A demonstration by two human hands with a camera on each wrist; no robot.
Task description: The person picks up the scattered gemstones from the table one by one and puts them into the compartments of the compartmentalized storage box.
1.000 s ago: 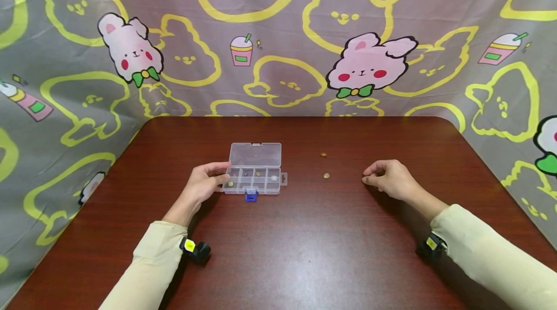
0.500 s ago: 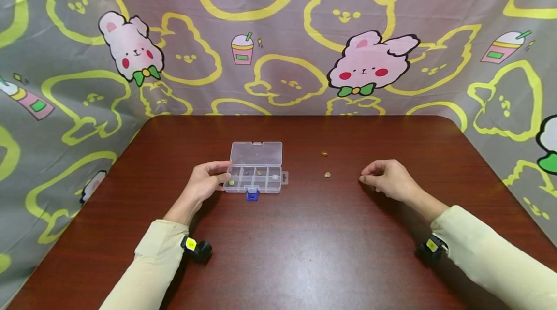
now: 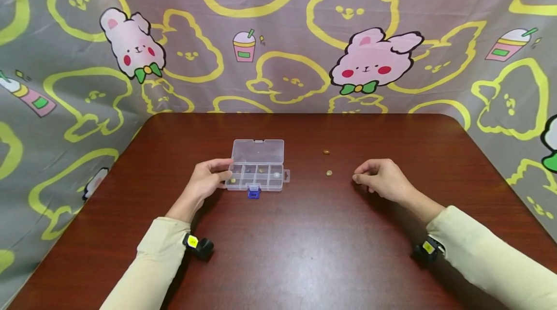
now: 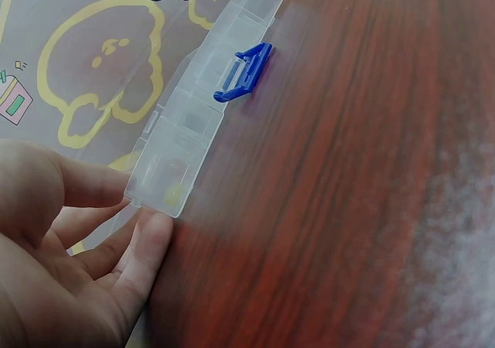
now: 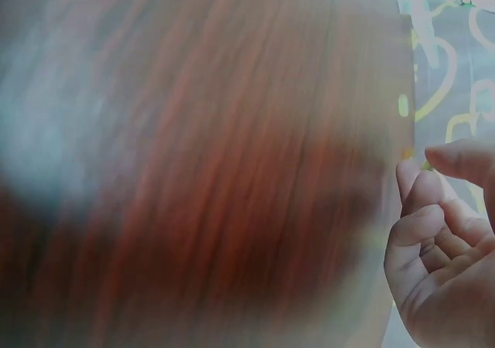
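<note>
A clear plastic compartment box [image 3: 254, 182] stands on the table with its lid [image 3: 258, 151] raised behind it and a blue latch [image 3: 254, 194] hanging at its front. Several small pieces lie in its compartments, including a yellow one [image 3: 233, 180]. My left hand [image 3: 206, 179] grips the box's left end between thumb and fingers. To the right, my right hand [image 3: 385, 179] is over the table, fingers curled, thumb and fingertips nearly together. In the right wrist view a tiny greenish bead-like piece [image 5: 427, 165] shows between them. An orange piece [image 3: 326, 152] and a pale yellowish piece [image 3: 329, 173] lie between box and hand.
The dark red-brown wooden table [image 3: 304, 252] reaches back to a patterned curtain [image 3: 287, 20], which also closes off both sides. A clear hanging tab [image 3: 286, 176] sticks out from the box's right end.
My right hand has moved slightly left, toward the two loose pieces. The left hand keeps its grip on the box. The whole head view has shifted slightly.
</note>
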